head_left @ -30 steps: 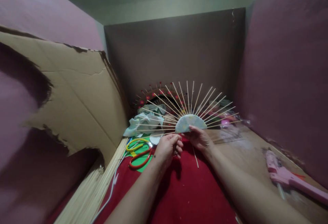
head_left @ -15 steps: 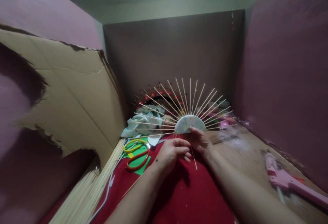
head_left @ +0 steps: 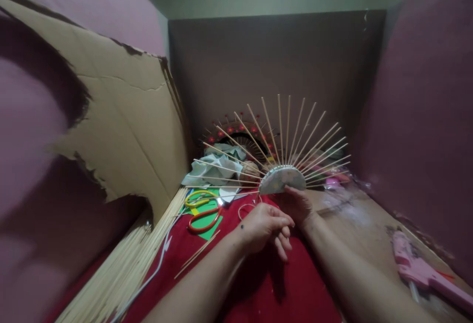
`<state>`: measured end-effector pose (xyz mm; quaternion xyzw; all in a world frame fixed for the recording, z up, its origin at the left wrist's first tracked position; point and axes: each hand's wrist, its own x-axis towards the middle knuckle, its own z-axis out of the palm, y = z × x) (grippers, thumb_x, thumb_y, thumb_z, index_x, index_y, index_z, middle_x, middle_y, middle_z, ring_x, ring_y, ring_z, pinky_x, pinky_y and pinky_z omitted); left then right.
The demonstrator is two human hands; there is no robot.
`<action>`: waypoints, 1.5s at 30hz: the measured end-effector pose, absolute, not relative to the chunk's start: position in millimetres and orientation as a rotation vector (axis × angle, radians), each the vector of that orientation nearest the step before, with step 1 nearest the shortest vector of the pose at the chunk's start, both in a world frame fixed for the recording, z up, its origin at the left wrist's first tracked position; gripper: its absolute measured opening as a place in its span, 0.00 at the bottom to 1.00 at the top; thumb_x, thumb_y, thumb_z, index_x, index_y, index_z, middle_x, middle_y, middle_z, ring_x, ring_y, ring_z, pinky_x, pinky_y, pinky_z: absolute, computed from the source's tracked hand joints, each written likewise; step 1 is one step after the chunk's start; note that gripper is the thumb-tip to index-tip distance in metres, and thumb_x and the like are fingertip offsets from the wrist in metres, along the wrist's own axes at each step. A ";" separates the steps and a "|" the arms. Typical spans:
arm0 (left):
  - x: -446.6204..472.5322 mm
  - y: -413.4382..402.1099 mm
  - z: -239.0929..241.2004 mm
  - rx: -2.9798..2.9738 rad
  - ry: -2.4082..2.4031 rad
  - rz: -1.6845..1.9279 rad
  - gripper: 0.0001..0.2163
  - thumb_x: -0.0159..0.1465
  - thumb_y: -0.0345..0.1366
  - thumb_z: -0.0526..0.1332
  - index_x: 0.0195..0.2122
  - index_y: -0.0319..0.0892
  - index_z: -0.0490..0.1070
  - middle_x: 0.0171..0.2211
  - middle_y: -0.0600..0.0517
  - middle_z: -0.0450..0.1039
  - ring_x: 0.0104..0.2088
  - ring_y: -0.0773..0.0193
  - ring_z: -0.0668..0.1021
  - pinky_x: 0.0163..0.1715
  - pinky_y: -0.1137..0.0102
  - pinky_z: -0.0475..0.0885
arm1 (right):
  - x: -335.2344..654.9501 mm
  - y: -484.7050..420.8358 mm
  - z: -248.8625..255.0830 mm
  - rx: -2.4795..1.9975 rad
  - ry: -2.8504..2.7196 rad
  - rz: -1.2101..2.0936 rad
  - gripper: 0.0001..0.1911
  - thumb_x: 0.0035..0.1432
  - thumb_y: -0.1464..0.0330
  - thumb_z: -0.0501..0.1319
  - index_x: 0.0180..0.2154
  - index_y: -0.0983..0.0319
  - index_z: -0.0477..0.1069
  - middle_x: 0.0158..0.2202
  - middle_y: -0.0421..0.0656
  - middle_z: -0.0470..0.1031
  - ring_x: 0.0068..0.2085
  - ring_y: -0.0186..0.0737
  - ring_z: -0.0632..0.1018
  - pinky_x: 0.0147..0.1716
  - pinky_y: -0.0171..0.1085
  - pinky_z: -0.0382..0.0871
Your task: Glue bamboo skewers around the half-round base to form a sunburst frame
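Bamboo-skewer fan (head_left: 283,165) held upright above the red cloth (head_left: 258,283); right hand (head_left: 297,203) pinches the base of its half-disc. Left hand (head_left: 266,225) just below, fingers loosely curled, grip contents unclear.

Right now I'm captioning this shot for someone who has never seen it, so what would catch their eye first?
First the half-disc fan with thin wooden sticks raying out above it, held up mid-frame by the right hand. The left hand hovers just below it over the red cloth. At the left, a big torn cardboard sheet leans over a bundle of sticks; a pink glue gun lies at the lower right.
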<state>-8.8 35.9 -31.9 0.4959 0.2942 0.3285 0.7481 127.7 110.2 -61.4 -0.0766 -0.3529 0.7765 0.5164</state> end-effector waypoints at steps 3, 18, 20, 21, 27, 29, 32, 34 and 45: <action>-6.0 35.3 -34.8 1.105 0.651 0.673 0.10 0.48 0.37 0.64 0.23 0.34 0.68 0.18 0.53 0.67 0.16 0.63 0.75 0.11 0.73 0.71 | 126.3 106.2 -59.1 -0.188 -0.877 1.865 0.17 0.47 0.72 0.62 0.42 0.60 0.72 0.41 0.41 0.80 0.47 0.41 0.77 0.51 0.42 0.70; -0.7 36.9 -39.7 1.118 0.718 0.697 0.10 0.42 0.36 0.65 0.20 0.34 0.68 0.17 0.50 0.69 0.16 0.64 0.75 0.10 0.75 0.67 | 128.2 109.3 -65.9 -0.255 -0.912 1.906 0.11 0.48 0.71 0.62 0.37 0.59 0.73 0.37 0.38 0.81 0.41 0.38 0.79 0.50 0.42 0.69; -0.2 36.2 -38.6 1.118 0.724 0.695 0.09 0.43 0.36 0.63 0.19 0.35 0.67 0.16 0.50 0.69 0.15 0.64 0.74 0.08 0.75 0.67 | 127.7 108.7 -66.3 -0.260 -0.927 1.917 0.11 0.47 0.71 0.62 0.37 0.59 0.73 0.36 0.37 0.81 0.41 0.38 0.79 0.50 0.41 0.68; -0.2 36.2 -38.0 1.116 0.726 0.696 0.09 0.43 0.36 0.63 0.19 0.35 0.67 0.16 0.50 0.70 0.15 0.63 0.74 0.08 0.75 0.67 | 127.3 108.1 -66.2 -0.264 -0.938 1.924 0.12 0.47 0.70 0.63 0.37 0.59 0.73 0.36 0.37 0.80 0.41 0.37 0.79 0.50 0.40 0.68; -4.5 39.7 -35.9 1.125 0.766 0.711 0.11 0.44 0.40 0.62 0.22 0.36 0.66 0.15 0.52 0.67 0.12 0.65 0.72 0.06 0.75 0.65 | 123.7 101.0 -60.9 -0.321 -1.053 2.038 0.18 0.48 0.65 0.63 0.42 0.65 0.73 0.39 0.46 0.79 0.40 0.43 0.79 0.46 0.42 0.70; -7.4 41.8 -35.8 1.151 0.780 0.724 0.13 0.47 0.43 0.61 0.23 0.37 0.66 0.14 0.53 0.66 0.11 0.67 0.71 0.05 0.76 0.63 | 122.5 99.1 -58.2 -0.339 -1.098 2.077 0.19 0.49 0.63 0.63 0.41 0.68 0.73 0.37 0.49 0.80 0.37 0.45 0.79 0.41 0.44 0.72; -11.6 44.7 -35.2 1.205 0.825 0.753 0.15 0.53 0.47 0.58 0.22 0.38 0.64 0.15 0.54 0.65 0.11 0.68 0.70 0.05 0.77 0.62 | 121.3 98.8 -55.7 -0.346 -1.124 2.077 0.19 0.48 0.62 0.64 0.39 0.69 0.74 0.34 0.51 0.80 0.34 0.47 0.80 0.38 0.45 0.73; -13.4 45.8 -33.7 1.249 0.868 0.786 0.14 0.56 0.45 0.56 0.23 0.38 0.63 0.17 0.54 0.66 0.12 0.69 0.70 0.06 0.77 0.62 | 120.5 100.6 -55.5 -0.337 -1.097 2.031 0.17 0.46 0.64 0.65 0.38 0.67 0.74 0.34 0.49 0.80 0.36 0.46 0.80 0.42 0.45 0.72; -44.1 52.1 -14.1 1.469 1.114 0.620 0.02 0.48 0.27 0.58 0.22 0.40 0.66 0.14 0.52 0.68 0.13 0.64 0.71 0.14 0.73 0.64 | 122.8 115.8 -56.2 -0.261 -0.882 1.750 0.13 0.46 0.74 0.65 0.37 0.59 0.72 0.34 0.38 0.80 0.38 0.41 0.79 0.50 0.48 0.70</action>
